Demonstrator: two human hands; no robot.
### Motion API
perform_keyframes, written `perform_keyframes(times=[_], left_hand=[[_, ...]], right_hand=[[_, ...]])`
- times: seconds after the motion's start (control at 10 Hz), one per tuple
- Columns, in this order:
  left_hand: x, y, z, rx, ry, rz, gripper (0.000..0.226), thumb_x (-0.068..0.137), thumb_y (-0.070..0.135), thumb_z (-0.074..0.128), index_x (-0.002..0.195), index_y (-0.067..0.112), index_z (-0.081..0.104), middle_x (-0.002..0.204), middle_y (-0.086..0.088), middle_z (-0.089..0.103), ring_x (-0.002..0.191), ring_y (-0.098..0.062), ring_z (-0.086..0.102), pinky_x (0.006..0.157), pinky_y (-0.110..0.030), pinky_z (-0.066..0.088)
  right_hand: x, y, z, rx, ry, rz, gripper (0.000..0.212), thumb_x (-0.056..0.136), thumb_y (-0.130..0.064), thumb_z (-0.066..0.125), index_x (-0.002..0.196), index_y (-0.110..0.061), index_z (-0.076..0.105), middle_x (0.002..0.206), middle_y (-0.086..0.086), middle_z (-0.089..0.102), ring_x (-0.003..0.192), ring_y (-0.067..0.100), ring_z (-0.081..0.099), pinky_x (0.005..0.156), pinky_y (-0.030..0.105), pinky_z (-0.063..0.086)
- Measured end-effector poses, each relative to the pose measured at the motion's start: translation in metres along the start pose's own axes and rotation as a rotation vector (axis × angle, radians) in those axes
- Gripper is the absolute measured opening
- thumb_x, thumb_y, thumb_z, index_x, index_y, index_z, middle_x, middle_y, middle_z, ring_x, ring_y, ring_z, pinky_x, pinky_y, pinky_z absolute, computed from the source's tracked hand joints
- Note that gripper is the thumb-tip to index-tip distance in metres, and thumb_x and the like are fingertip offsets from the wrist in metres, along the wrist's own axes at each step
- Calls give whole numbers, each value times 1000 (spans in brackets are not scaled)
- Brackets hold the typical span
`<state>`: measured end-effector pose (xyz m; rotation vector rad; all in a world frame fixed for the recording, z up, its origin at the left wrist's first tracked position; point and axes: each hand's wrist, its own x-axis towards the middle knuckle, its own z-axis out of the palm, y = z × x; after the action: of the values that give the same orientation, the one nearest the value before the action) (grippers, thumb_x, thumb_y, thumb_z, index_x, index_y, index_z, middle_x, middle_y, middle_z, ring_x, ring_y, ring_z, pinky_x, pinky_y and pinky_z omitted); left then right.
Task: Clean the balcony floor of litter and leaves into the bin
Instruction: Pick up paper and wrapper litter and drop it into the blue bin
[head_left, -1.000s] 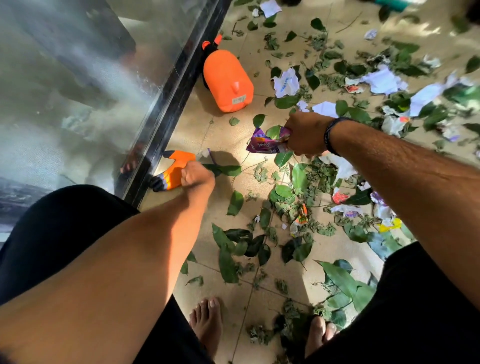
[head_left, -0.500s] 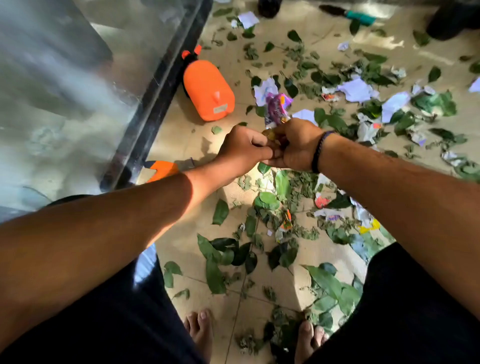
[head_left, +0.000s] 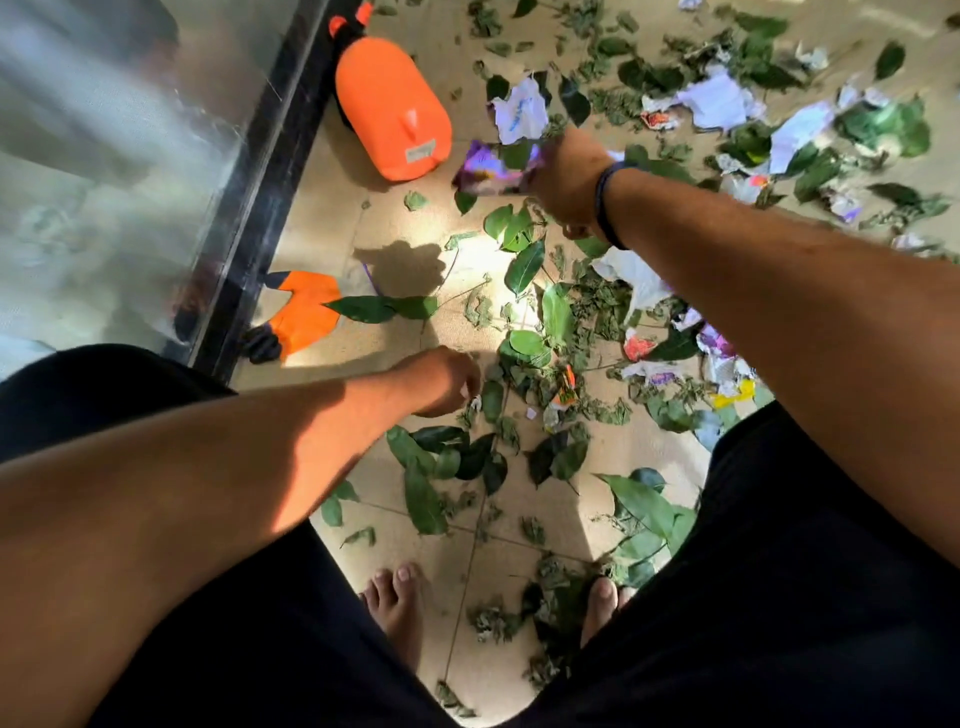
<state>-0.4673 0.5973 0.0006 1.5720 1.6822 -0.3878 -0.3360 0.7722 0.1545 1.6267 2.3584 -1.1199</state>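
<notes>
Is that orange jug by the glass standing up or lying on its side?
On its side. The orange jug lies lengthwise on the tiles, its cap end pointing away along the black frame.

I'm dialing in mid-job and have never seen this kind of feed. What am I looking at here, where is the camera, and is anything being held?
There is no machine: a person works bare-handed, and the single wide-angle camera sits on their head, looking down past both arms to their bare feet. The right hand, with a dark wristband, grips a purple wrapper above the floor. The left hand reaches down to small litter among the leaves; whether it holds anything is too blurred to tell. The tiled floor is strewn with green leaves, crumpled white paper and wrappers. An orange jug lies by the glass panel. No bin is in view.
</notes>
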Motion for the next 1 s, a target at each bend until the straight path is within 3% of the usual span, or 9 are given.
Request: perform_keyframes(times=[0.1,0.2,0.3,0.4,0.5,0.6,0.8,0.9,1.0], left_hand=[[12,8,-1,78,155,-63,35,95,19,66,127,10,54,116,-11,66,103,-27,65,86,-39,55],[31,12,25,96,222,-92,38,83,24,79,112,9,58,94,-3,68,84,-20,66,76,-34,57],[37,5,46,132,179,-89,41,81,16,79,117,11,59,88,0,67,80,-17,65,68,-30,54],[40,-2,57,145,162,-93,42,96,5,46,138,13,50,111,-12,67,85,-16,61,60,-25,45],[43,-4,52,52,213,-125,35,98,5,40,130,7,54,116,-16,67,94,-23,65,73,-32,53],[37,6,47,47,256,-152,17,99,18,51,106,6,61,101,-10,63,96,-29,64,80,-38,48],[40,8,44,9,273,-161,32,106,21,36,79,15,52,75,-2,58,73,-16,56,66,-30,41],[41,11,20,-13,210,-210,17,99,15,49,83,12,55,80,-5,61,75,-18,58,71,-32,47],[39,17,-47,-144,99,-288,12,94,14,63,90,3,59,84,-11,66,72,-21,61,63,-31,51]], right_hand=[[-4,-1,12,-151,-101,-112,34,100,-13,51,131,1,57,71,-3,36,58,7,33,51,17,30],[-16,-4,14,-265,-186,-170,24,102,-15,49,121,-6,61,79,4,49,64,18,45,62,26,39],[-19,-3,14,-304,-154,-200,14,104,-17,45,108,-10,56,92,9,52,75,22,47,67,27,38],[-22,-2,12,-253,-143,-174,11,103,-20,50,101,-9,52,82,4,51,66,18,45,62,27,38],[-22,-1,12,-257,-143,-183,13,102,-20,50,97,-8,53,74,1,47,69,20,45,66,27,37],[-24,0,10,-287,-151,-211,15,102,-20,49,95,-8,55,77,3,50,76,22,45,67,29,38],[-22,2,1,-282,-140,-215,17,103,-23,48,97,-9,56,78,4,50,55,15,39,52,27,37],[-22,2,-1,-266,-137,-213,16,103,-23,48,100,-9,55,78,2,52,55,14,42,51,26,38],[-19,7,-6,-220,-121,-147,14,102,-18,49,109,-8,56,88,6,55,58,12,44,51,23,39]])
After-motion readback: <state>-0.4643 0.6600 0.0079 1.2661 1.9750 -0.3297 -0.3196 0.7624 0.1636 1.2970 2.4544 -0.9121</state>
